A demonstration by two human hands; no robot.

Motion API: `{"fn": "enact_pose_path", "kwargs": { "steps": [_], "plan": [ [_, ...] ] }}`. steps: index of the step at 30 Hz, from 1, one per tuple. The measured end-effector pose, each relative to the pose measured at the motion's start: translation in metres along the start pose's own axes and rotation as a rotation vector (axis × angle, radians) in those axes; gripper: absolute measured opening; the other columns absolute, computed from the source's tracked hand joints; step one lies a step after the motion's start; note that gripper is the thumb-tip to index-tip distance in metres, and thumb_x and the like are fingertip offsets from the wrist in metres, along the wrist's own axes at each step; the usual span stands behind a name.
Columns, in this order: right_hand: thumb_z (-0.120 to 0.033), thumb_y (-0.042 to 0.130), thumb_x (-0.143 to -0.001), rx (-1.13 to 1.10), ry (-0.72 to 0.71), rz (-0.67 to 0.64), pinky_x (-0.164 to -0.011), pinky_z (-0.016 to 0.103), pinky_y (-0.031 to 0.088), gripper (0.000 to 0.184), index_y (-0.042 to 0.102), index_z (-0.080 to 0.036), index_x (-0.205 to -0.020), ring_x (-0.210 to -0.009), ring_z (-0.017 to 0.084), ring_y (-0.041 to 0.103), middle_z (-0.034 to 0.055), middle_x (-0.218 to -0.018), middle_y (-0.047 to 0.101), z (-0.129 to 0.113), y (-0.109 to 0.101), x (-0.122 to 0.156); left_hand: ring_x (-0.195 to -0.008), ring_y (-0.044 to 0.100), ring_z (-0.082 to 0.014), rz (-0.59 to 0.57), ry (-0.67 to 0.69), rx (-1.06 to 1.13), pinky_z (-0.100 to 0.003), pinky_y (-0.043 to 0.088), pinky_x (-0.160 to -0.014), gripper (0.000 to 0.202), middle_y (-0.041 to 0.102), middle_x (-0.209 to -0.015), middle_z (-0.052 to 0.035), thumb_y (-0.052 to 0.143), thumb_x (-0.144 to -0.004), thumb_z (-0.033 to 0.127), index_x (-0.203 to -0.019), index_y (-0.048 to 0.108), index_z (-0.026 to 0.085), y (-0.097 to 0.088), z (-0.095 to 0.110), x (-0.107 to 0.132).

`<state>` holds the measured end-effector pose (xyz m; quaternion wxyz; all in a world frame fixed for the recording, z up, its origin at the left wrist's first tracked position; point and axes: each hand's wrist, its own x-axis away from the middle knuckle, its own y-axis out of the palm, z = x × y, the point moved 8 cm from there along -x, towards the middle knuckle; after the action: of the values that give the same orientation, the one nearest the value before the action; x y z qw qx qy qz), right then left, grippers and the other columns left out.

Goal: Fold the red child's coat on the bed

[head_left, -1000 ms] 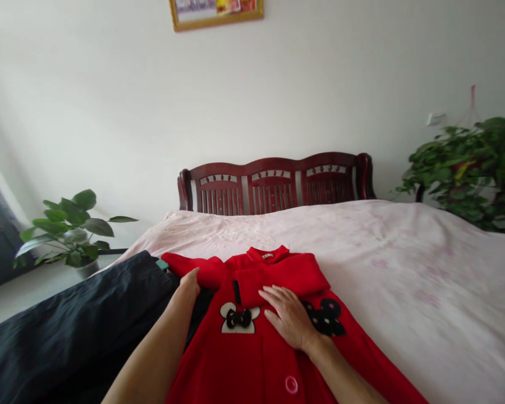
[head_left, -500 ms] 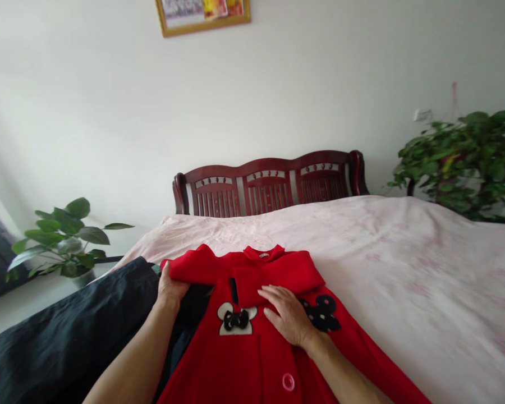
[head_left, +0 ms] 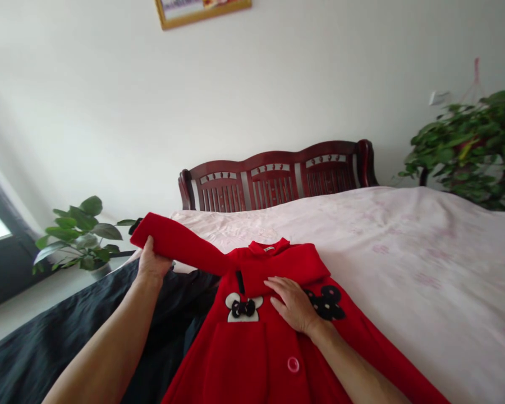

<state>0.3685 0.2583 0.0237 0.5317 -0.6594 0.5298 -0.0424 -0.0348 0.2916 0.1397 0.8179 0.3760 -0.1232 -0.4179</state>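
A red felt child's coat [head_left: 239, 359] lies face up on the bed, with a pink button [head_left: 293, 365] and black-and-white mouse appliqués on its front. My left hand [head_left: 152, 262] grips its sleeve [head_left: 180, 242] and holds it stretched out to the left, above the black cloth. My right hand [head_left: 293, 304] rests flat on the chest, fingers spread, beside a black dotted appliqué [head_left: 326, 303]. The other sleeve [head_left: 288, 265] lies folded across the coat under the collar, its cuff hidden near my right hand.
A black cloth [head_left: 84, 336] lies along the left of the bed, partly under the coat. The pale pink bedspread [head_left: 404, 252] stretches right to a dark wooden headboard [head_left: 273, 182]. Potted plants [head_left: 78, 238] stand at both sides, near a window at the left.
My left hand has pulled the sleeve out to the left and up, straightening it away from the coat. My right hand stays on the chest. The view has tilted slightly.
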Motion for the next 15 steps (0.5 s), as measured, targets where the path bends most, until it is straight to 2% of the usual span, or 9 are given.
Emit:
{"fn": "enact_pose_path", "kwargs": {
  "steps": [2, 4, 6, 8, 10, 12, 13, 15],
  "plan": [
    [-0.024, 0.053, -0.086, -0.040, 0.014, 0.024, -0.114, 0.048, 0.036, 0.047, 0.062, -0.024, -0.132, -0.130, 0.024, 0.052, 0.0079, -0.138, 0.061, 0.004, 0.001, 0.000, -0.112, 0.065, -0.0193, -0.142, 0.038, -0.060, -0.033, 0.055, -0.093, 0.030, 0.072, -0.117, -0.0029, 0.051, -0.094, 0.039, -0.115, 0.065, 0.023, 0.035, 0.004, 0.009],
    [-0.029, 0.052, -0.088, -0.151, 0.070, 0.099, -0.115, 0.049, 0.037, 0.047, 0.060, -0.024, -0.134, -0.132, 0.025, 0.052, 0.0090, -0.139, 0.060, 0.014, -0.002, 0.000, -0.113, 0.064, -0.0213, -0.339, 0.117, -0.276, -0.036, 0.054, -0.095, 0.040, 0.072, -0.118, -0.0053, 0.046, -0.095, 0.046, -0.121, 0.063, 0.021, 0.080, -0.002, 0.028],
    [-0.038, 0.047, -0.093, -0.336, 0.174, 0.235, -0.113, 0.049, 0.039, 0.051, 0.053, -0.023, -0.141, -0.133, 0.025, 0.051, 0.0113, -0.142, 0.057, 0.030, -0.009, 0.001, -0.112, 0.064, -0.0241, -0.527, 0.200, -0.584, -0.039, 0.054, -0.095, 0.050, 0.071, -0.118, -0.0075, 0.044, -0.094, 0.053, -0.127, 0.060, 0.018, 0.121, -0.027, 0.059],
    [-0.047, 0.040, -0.096, -0.560, 0.303, 0.396, -0.110, 0.049, 0.043, 0.059, 0.041, -0.022, -0.149, -0.134, 0.026, 0.050, 0.0145, -0.146, 0.052, 0.051, -0.018, 0.005, -0.112, 0.064, -0.0279, -0.668, 0.206, -0.760, -0.042, 0.051, -0.098, 0.054, 0.071, -0.116, -0.0095, 0.055, -0.088, 0.055, -0.124, 0.062, 0.016, 0.145, -0.071, 0.097],
    [-0.054, 0.035, -0.096, -0.776, 0.426, 0.527, -0.104, 0.049, 0.049, 0.066, 0.029, -0.024, -0.154, -0.132, 0.027, 0.053, 0.0161, -0.148, 0.049, 0.073, -0.023, 0.011, -0.124, 0.056, -0.0329, -0.804, 0.213, -0.940, -0.047, 0.043, -0.107, 0.054, 0.067, -0.126, -0.0119, 0.068, -0.081, 0.048, -0.126, 0.063, 0.017, 0.152, -0.125, 0.140],
    [-0.060, 0.031, -0.095, -0.927, 0.511, 0.582, -0.096, 0.052, 0.053, 0.068, 0.024, -0.027, -0.154, -0.126, 0.029, 0.058, 0.0153, -0.147, 0.050, 0.089, -0.025, 0.015, -0.141, 0.038, -0.0361, -1.040, 0.425, -1.574, -0.060, 0.027, -0.115, 0.066, 0.047, -0.152, -0.0117, 0.062, -0.086, 0.052, -0.145, 0.047, 0.027, 0.147, -0.186, 0.188],
    [-0.064, 0.028, -0.094, -0.967, 0.532, 0.575, -0.092, 0.052, 0.055, 0.069, 0.025, -0.029, -0.153, -0.124, 0.029, 0.059, 0.0147, -0.146, 0.051, 0.094, -0.025, 0.015, -0.143, 0.035, -0.0387, -1.078, 0.409, -1.652, -0.065, 0.022, -0.115, 0.069, 0.045, -0.154, -0.0133, 0.066, -0.083, 0.050, -0.146, 0.046, 0.028, 0.139, -0.208, 0.202],
    [-0.068, 0.022, -0.093, -0.975, 0.547, 0.529, -0.088, 0.051, 0.057, 0.070, 0.026, -0.030, -0.151, -0.121, 0.028, 0.062, 0.0134, -0.145, 0.053, 0.100, -0.025, 0.014, -0.145, 0.031, -0.0403, -1.099, 0.400, -1.768, -0.070, 0.016, -0.114, 0.069, 0.041, -0.156, -0.0163, 0.061, -0.087, 0.050, -0.149, 0.042, 0.028, 0.123, -0.235, 0.219]
  ]
}}
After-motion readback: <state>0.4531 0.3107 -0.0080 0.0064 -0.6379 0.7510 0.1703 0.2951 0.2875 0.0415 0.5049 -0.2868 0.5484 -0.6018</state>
